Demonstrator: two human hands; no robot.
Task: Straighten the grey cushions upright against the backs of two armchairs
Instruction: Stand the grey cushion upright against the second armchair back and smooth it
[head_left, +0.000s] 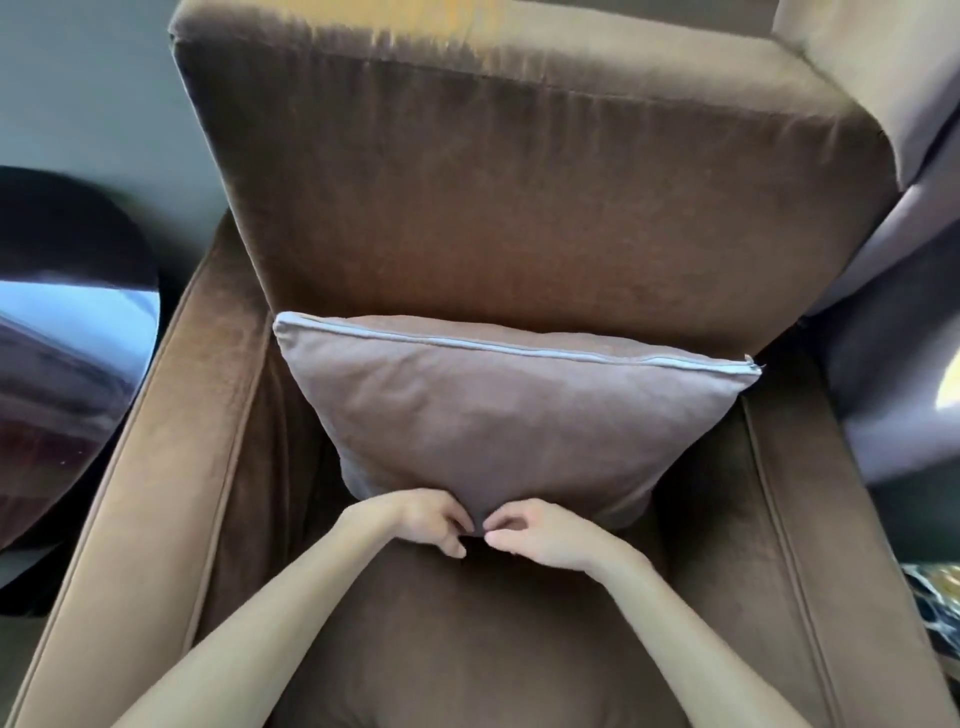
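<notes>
Both hands are down at the bottom edge of the grey cushion (498, 415), close together in the middle. On the left, the left hand (421, 519) has its fingers curled and pinches the lower edge of the cushion. On the other side, the right hand (540, 535) also has curled fingers, and its fingertips touch the same edge just beside the left hand. It looks like a pinch too, but I cannot tell for sure how firmly this hand holds the cloth. Two bare arms reach up from the bottom of the view to the cushion. It stands on the seat of a brown armchair (519, 182) and leans against the tall back. Its top edge has a pale zip (519, 351) running from side to side, and this edge sits a little lower on the right than on the left. That top edge rests against the chair back. Its bottom part is pushed in where the hands meet. One soft brown armrest (171, 441) runs along the left side and another one (810, 493) runs along the right. To the left of the chair is a dark, shiny round desk (67, 322). To the right, part of a second chair (893, 130) in a paler grey-brown shows beside the first one.
</notes>
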